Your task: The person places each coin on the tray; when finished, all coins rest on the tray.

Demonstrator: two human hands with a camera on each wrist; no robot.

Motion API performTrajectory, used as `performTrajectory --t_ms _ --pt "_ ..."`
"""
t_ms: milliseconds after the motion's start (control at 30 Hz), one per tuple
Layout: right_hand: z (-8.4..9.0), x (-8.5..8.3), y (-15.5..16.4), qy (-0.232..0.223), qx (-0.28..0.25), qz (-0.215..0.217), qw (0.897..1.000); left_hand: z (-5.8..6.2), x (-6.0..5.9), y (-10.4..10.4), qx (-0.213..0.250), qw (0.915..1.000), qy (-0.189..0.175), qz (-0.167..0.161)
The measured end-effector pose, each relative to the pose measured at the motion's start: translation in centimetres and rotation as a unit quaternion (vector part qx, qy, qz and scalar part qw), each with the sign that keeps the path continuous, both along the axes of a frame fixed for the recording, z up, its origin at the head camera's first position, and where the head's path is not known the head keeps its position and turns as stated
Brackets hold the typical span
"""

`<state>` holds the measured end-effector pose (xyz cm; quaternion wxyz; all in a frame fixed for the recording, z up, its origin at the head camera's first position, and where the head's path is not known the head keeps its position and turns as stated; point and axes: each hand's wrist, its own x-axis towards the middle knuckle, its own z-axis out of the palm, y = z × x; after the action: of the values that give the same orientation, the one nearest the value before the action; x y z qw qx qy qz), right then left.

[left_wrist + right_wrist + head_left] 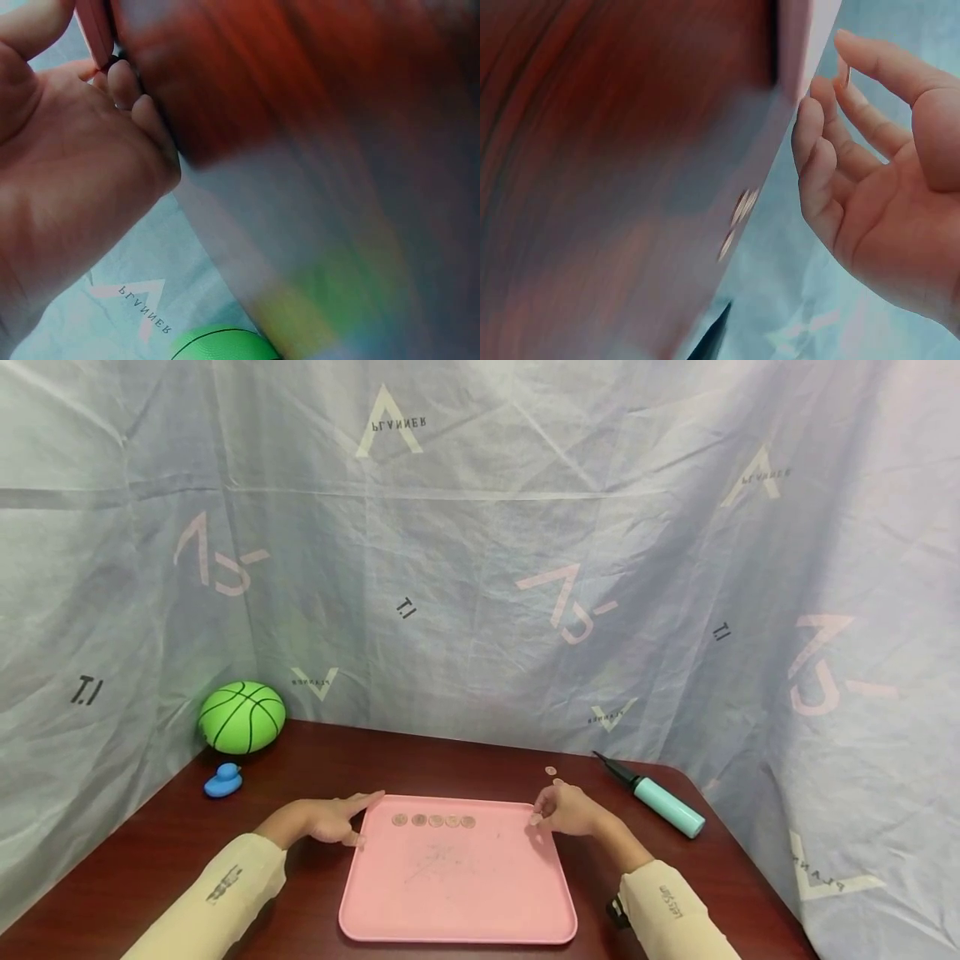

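Right hand (567, 811) pinching coin (848, 77) at pink tray (487, 902)

Pinched coin sits between thumb and index fingertip, by tray's far right corner; other fingers loosely bent. Left hand (327, 822) not gripping: thumb and index spread, touching tray rim around far left corner. Five coins in a row (437, 821) lie flat in tray, near far edge. Loose coins (551, 771) on reddish-brown table (150, 877) just beyond right hand, near turquoise hand pump (670, 807)
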<state>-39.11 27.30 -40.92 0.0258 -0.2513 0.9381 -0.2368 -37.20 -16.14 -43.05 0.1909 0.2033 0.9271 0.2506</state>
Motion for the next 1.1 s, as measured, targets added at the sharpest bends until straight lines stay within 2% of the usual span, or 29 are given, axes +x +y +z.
performTrajectory --t_ms 167,367,533,867,1100 --pt "0.1 0.6 -3.0 -0.022 0.006 0.047 0.999 0.1 0.1 -0.1 0.002 1.0000 0.002 -0.004" --pt "-0.5 0.6 -5.3 -0.041 0.025 0.072 0.996 0.0 -0.1 0.0 -0.003 1.0000 0.003 -0.002" --pt "-0.5 0.8 -6.7 -0.038 0.042 0.085 0.995 0.1 0.0 -0.1 -0.002 1.0000 0.001 -0.005" --pt "-0.1 0.7 -9.3 -0.058 0.079 0.081 0.992 0.1 0.0 -0.2 0.000 1.0000 0.001 -0.005" --pt "-0.2 1.2 -11.4 -0.043 0.078 0.106 0.990 0.1 0.0 -0.1 0.004 1.0000 0.001 -0.002"
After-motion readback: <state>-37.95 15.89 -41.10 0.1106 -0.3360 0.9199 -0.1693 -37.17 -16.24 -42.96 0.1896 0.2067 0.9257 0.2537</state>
